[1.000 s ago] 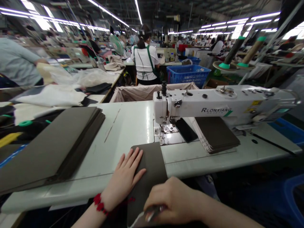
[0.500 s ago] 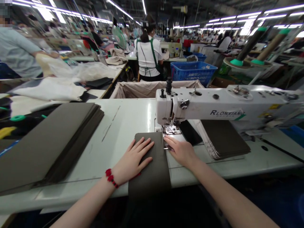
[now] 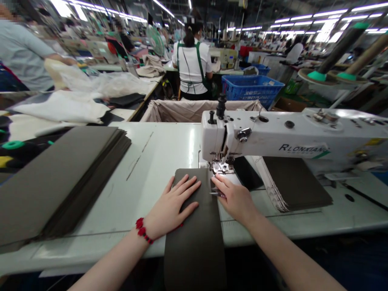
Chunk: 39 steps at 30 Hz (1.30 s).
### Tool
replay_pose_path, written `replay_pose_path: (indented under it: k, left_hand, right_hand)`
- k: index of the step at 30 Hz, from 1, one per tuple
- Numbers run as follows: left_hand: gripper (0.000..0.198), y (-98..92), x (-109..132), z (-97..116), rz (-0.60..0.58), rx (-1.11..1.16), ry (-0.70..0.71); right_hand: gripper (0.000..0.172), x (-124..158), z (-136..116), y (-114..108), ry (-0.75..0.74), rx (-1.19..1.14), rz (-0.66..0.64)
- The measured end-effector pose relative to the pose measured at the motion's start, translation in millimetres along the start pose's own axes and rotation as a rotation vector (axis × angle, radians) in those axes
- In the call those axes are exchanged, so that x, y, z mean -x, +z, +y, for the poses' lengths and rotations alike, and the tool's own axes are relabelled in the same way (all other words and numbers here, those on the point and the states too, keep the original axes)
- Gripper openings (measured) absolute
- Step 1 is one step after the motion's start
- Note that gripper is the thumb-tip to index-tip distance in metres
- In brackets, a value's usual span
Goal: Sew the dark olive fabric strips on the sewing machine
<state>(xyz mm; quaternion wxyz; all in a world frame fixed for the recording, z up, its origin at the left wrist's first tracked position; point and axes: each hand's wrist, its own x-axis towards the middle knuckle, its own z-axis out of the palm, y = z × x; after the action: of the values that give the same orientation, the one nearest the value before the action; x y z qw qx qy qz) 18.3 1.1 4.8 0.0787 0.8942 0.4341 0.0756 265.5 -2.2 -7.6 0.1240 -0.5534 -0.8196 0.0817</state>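
Note:
My left hand [image 3: 178, 202] lies flat on a dark grey-brown fabric strip [image 3: 197, 242], its fingers spread. The strip runs from beside the presser foot [image 3: 223, 167] over the table's front edge towards me. My right hand [image 3: 235, 198] is at the strip's right edge, just in front of the presser foot, with fingertips together on the material. From under its curled fingers stick the pointed metal blades of thread snips [image 3: 216, 193]; their handle is hidden in the palm. The white sewing machine [image 3: 260, 137] stands over the right side of the table.
A tall stack of dark panels [image 3: 69, 169] lies at left, a smaller stack [image 3: 297, 182] under the machine arm. A dark phone-like slab [image 3: 247, 171] is beside the needle area. Behind are a cloth-lined bin [image 3: 194, 109], a blue crate [image 3: 253, 89] and a seated person [image 3: 192, 64].
The view has shifted slightly, so the machine appears farther right. My left hand stays flat on the strip. My right hand has shifted slightly, and the snips' blades show more clearly.

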Motion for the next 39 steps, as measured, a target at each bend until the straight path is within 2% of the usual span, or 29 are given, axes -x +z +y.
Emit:
replay_pose_path:
  k: [15,27,39]
  left_hand:
    - [0.055,1.6,-2.5,-2.2,-0.008,0.011,-0.034]
    - [0.052,-4.7,-0.7,-2.2,0.008,0.119,-0.013]
    - [0.052,-3.7,-0.1,-2.7,-0.009,0.105,-0.02]
  right_hand:
    - [0.051,-0.7,-0.6,-1.1,-0.004,-0.007,0.011]
    - [0.053,0.2,0.8,-1.2,0.005,-0.006,-0.023]
    - [0.05,0.4,-0.2,-1.2,0.005,0.009,-0.016]
